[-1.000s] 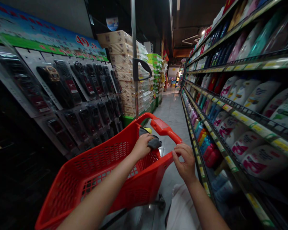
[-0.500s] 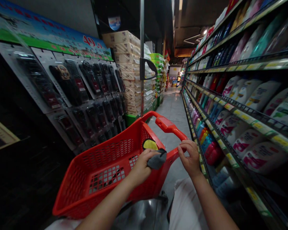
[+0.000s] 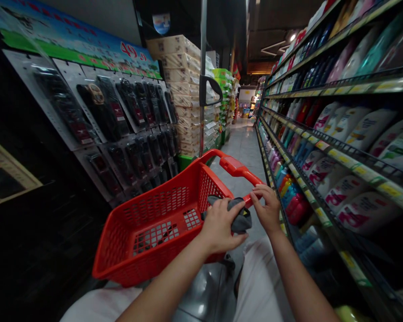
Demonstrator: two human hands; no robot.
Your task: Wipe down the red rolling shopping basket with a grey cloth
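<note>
A red plastic shopping basket with perforated walls stands tilted in front of me, and its floor grid shows. My right hand is closed round the near end of its raised red handle. My left hand lies over a soft dark grey item with a small yellow patch, at the basket's near right corner. The fingers drape across this item and the thumb sticks out toward the right. What kind of thing it is I cannot make out, since the hand covers much of it.
Shelves of shampoo bottles line the right side closely. On the left hangs a rack of packaged belts under a blue sign. Stacked cartons and a metal pole with a dark loop stand beyond the basket. A tiled aisle runs ahead.
My left hand has moved right and down, with the grey item shifted toward the handle; its yellow side is now mostly hidden. My right hand stays on the handle. The basket sits slightly further right in view.
</note>
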